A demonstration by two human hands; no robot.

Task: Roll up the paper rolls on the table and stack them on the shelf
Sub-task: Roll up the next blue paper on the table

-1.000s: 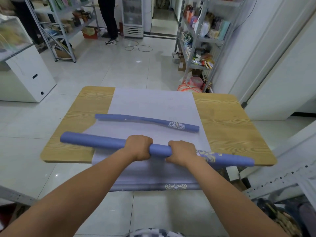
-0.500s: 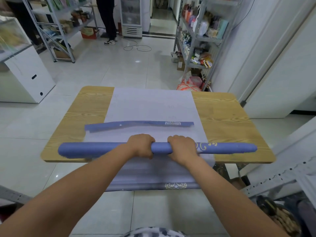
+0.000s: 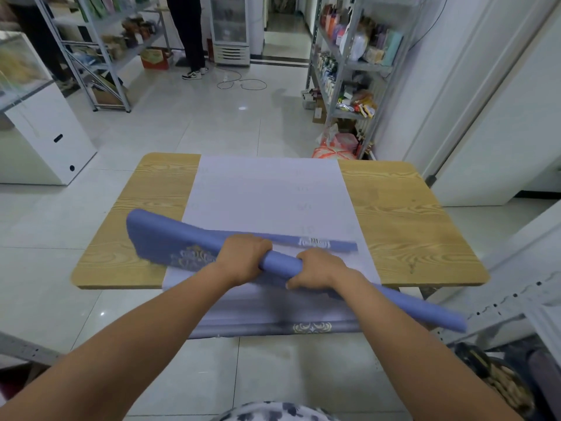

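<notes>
A long blue paper roll (image 3: 282, 262) is held above the near edge of the wooden table (image 3: 397, 226). My left hand (image 3: 244, 256) and my right hand (image 3: 318, 268) both grip it near its middle, close together. Its left end (image 3: 158, 238) has come loose and fans out wide, showing a gold pattern. Its right end (image 3: 434, 314) stays tightly rolled and slants down past the table's front edge. Under it a pale sheet of paper (image 3: 267, 196) lies flat along the table, its near end hanging over the front edge, with a curled blue edge (image 3: 315, 244) just behind my hands.
A metal shelf (image 3: 349, 65) full of goods stands beyond the table on the right, another shelf (image 3: 100, 47) at the far left. A person (image 3: 188, 31) stands at the back. A white cabinet (image 3: 45, 135) is on the left. A grey metal rack (image 3: 516, 299) runs at the near right.
The roll has tilted: its right end dropped below the table edge and its left end rose and unfurled into a wide flap. Both hands shifted slightly right on it.
</notes>
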